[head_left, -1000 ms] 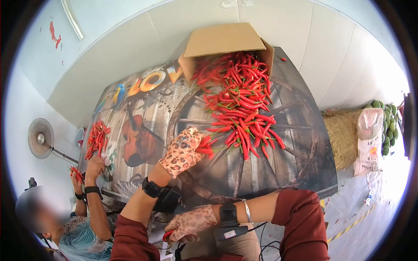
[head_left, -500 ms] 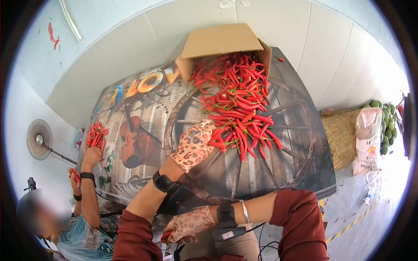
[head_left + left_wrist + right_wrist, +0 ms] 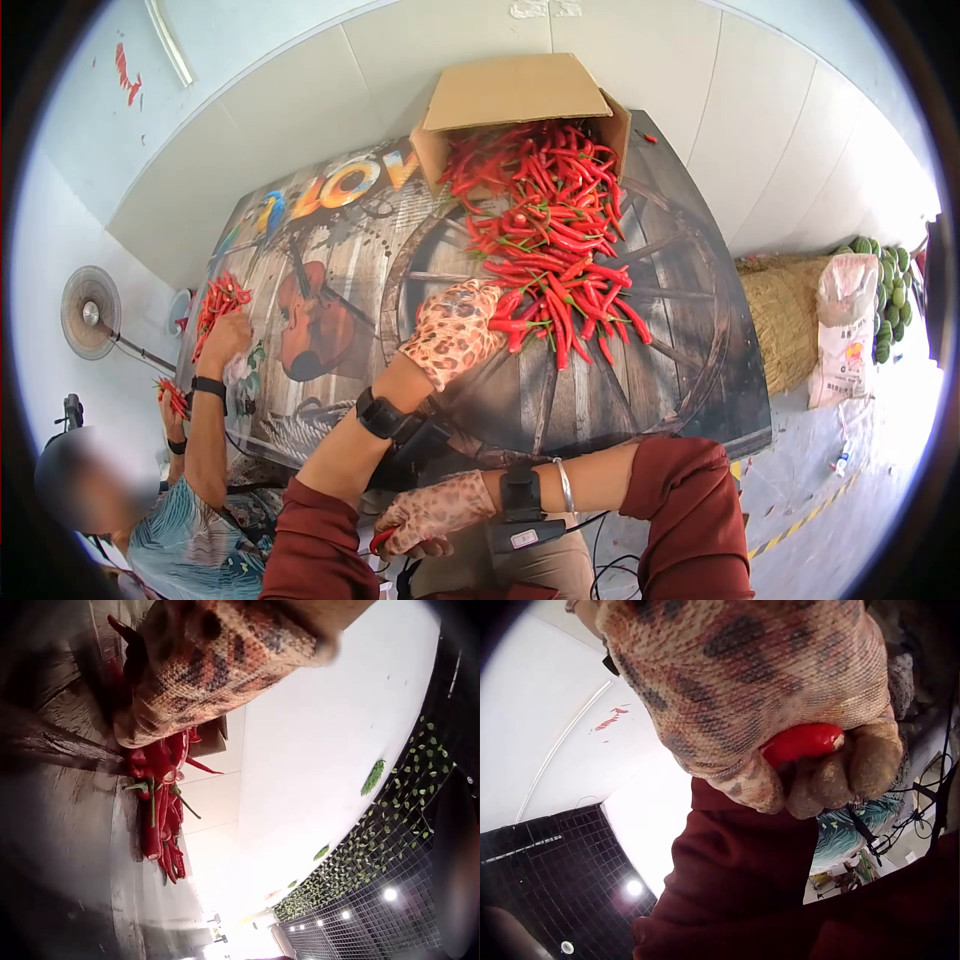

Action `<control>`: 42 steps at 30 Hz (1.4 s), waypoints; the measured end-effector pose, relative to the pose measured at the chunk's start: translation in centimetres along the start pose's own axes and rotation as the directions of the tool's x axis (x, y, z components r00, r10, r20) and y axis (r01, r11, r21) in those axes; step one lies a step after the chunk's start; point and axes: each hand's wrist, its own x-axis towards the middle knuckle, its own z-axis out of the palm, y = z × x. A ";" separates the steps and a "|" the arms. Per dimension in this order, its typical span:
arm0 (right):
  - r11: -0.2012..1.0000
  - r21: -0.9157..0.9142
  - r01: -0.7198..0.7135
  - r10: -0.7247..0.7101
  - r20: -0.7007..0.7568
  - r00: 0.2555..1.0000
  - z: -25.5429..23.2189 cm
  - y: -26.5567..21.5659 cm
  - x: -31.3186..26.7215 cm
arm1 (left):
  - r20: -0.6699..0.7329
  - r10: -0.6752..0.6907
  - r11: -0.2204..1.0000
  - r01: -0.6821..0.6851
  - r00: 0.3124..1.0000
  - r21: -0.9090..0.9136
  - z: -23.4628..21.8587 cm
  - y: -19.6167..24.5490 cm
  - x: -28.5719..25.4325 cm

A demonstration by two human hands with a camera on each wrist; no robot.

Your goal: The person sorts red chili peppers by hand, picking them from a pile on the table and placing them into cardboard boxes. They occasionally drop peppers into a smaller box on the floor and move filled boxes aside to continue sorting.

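Observation:
My left hand (image 3: 455, 335), in a leopard-print glove, reaches to the near left edge of a heap of red chili peppers (image 3: 570, 235). Its curled fingertips grip chili peppers (image 3: 518, 326) there; the glove hides most of the grip. In the left wrist view, red chili peppers (image 3: 161, 825) with green stems lie close past the glove. Low at the table's near side, my right hand (image 3: 440, 512), gloved alike, holds a red chili pepper (image 3: 802, 744) in curled fingers, its pale blunt end showing in the right wrist view.
A cardboard box (image 3: 520, 90) lies on its side at the back, spilling peppers over the printed table (image 3: 680, 380). At left, another person (image 3: 200, 530) handles a smaller pepper pile (image 3: 220, 298) near a fan (image 3: 92, 312). A sack (image 3: 845, 330) and green round produce (image 3: 890, 300) stand right.
My left hand has moved right and slightly up to the heap's edge, the chili peppers beside its fingers shifting with it. My right hand stays low with its pepper.

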 end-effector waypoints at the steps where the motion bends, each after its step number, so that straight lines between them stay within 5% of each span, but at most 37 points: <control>1: 1.000 -0.001 0.002 -0.002 -0.002 1.000 0.0 -0.1 0.0 | -0.001 -0.001 1.000 0.001 1.000 0.000 -0.2 0.1 0.0; 10: 1.000 0.002 0.004 -0.004 -0.014 1.000 0.0 0.0 -0.1 | 0.001 -0.137 0.989 0.137 0.991 -0.057 0.5 -0.6 -0.4; 12: 1.000 0.019 0.005 -0.005 0.000 1.000 0.0 0.3 0.1 | 0.064 -0.099 0.770 0.117 0.993 -0.627 2.4 -2.9 -0.2; 13: 0.999 0.039 0.008 -0.009 0.014 1.000 -0.1 0.4 0.2 | 0.048 -0.165 0.881 0.169 0.985 -0.442 0.4 -1.5 -0.4; 18: 0.996 0.093 -0.002 0.002 -0.010 1.000 -0.1 -0.5 -0.3 | -0.236 -0.169 0.881 0.039 0.957 -0.472 2.8 -6.6 -0.3; 20: 0.996 0.083 0.027 -0.022 -0.062 0.998 0.0 -0.7 -0.8 | 0.077 -0.398 0.352 0.229 0.914 -0.907 0.9 -6.6 -1.5; 21: 0.985 0.160 0.067 -0.055 -0.076 0.996 -0.2 -0.5 -0.8 | 0.126 -0.422 0.078 0.175 0.898 -0.981 1.2 -7.1 -1.7; 27: 0.977 0.113 0.178 -0.157 -0.178 0.971 -2.2 -4.2 -4.0 | 0.112 -0.449 -0.093 0.078 0.887 -0.993 2.1 -9.0 -2.2; 28: 0.970 -0.101 0.221 -0.241 -0.306 0.921 -3.7 -3.8 -4.4 | 0.164 -0.457 -0.112 0.127 0.874 -0.986 1.9 -9.1 -2.3; 29: 0.974 0.013 0.224 -0.200 -0.404 0.893 -2.7 -6.6 -6.3 | 0.122 -0.480 -0.079 0.096 0.869 -0.992 1.3 -8.6 -2.4; 30: 0.980 -0.030 0.195 -0.175 -0.588 0.790 -4.6 -5.0 -7.4 | 0.113 -0.485 -0.092 0.078 0.867 -0.993 1.4 -8.6 -2.4; 32: 0.854 -0.245 0.460 -0.466 -0.753 0.464 -5.7 -5.4 -8.4 | 0.088 -0.525 -0.036 0.081 0.847 -0.996 1.6 -8.6 -2.5; 34: 0.756 -0.332 0.564 -0.478 -0.868 0.131 -7.7 -5.3 -9.4 | 0.055 -0.502 -0.098 0.006 0.863 -0.995 1.3 -8.2 -2.6; 35: 0.768 -0.335 0.546 -0.474 -0.870 0.133 -8.6 -5.2 -9.8 | 0.076 -0.537 -0.078 0.041 0.840 -0.996 0.8 -7.6 -2.5; 37: 0.471 -0.197 0.860 -0.574 -0.808 0.129 -9.8 -5.2 -10.7 | 0.078 -0.550 0.011 0.100 0.832 -0.995 2.3 -8.4 -1.6; 38: 0.484 -0.203 0.851 -0.570 -0.811 0.130 -9.8 -5.6 -10.8 | 0.076 -0.547 -0.003 0.089 0.834 -0.996 2.7 -8.3 -1.2; 40: 0.477 -0.189 0.858 -0.459 -0.887 0.060 -9.8 -5.9 -10.1 | -0.302 -0.480 0.405 -0.097 0.824 -0.909 3.3 -7.8 -0.8; 42: 0.499 -0.173 0.849 -0.473 -0.876 0.099 -10.1 -5.3 -9.3 | -0.216 -0.486 0.381 -0.017 0.847 -0.924 3.5 -7.1 -0.9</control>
